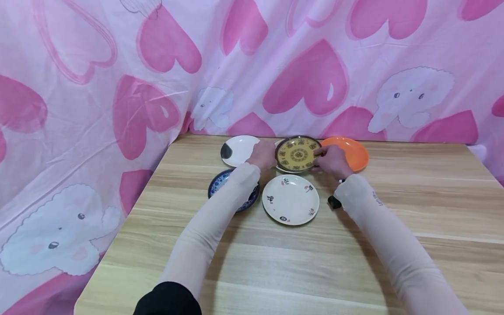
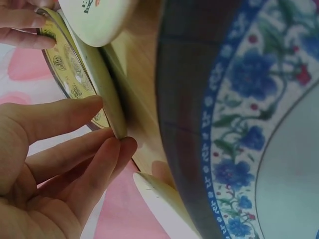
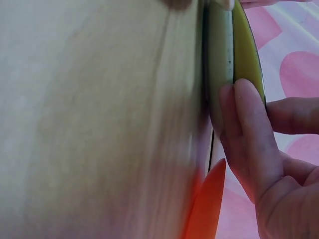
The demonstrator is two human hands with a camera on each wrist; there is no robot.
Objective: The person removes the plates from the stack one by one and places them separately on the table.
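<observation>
A yellow plate with a dark rim and dark motifs lies over a pale plate, whose edge shows beneath it. My left hand pinches the left edge of these two plates, thumb above and fingers below, as the left wrist view shows. On the opposite edge my right hand grips the yellow plate, with fingers under the rim; in the right wrist view its fingertips lie against the underside, beside the pale plate.
A white plate with small motifs lies in front. To the left are a blue floral plate, partly behind the left sleeve, and a white plate with a dark patch. An orange plate lies at right. A pink curtain backs the wooden table.
</observation>
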